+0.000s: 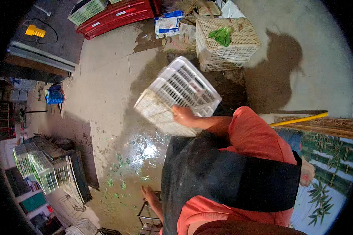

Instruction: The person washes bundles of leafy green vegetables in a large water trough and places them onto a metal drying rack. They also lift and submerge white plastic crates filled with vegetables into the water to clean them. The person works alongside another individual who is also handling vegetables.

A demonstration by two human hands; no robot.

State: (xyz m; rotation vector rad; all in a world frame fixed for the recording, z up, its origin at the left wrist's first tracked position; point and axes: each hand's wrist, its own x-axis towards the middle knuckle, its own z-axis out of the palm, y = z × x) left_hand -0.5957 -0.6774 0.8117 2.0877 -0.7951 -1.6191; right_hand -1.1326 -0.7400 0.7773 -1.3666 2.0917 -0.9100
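A white slotted plastic crate (188, 88) is tilted on its side before me, its lower face stained brown. My right hand (184, 116) grips it near the edge where two faces meet; the fingertips are partly hidden. My left hand (149, 195) hangs beside the black apron (211, 173), fingers apart and holding nothing. Below that hand is a metal-framed stand (147, 216), mostly hidden by my arm and apron. Scraps of green leaf (117, 173) litter the wet floor (135, 147) to its left.
Stacked white crates (228, 55) with leafy greens (222, 35) on top stand beyond the held crate. A red container (117, 19) is at the back, a blue bucket (54, 95) at the left. Racks with wire-like crates (44, 167) stand lower left; a yellow pole (300, 119) lies right.
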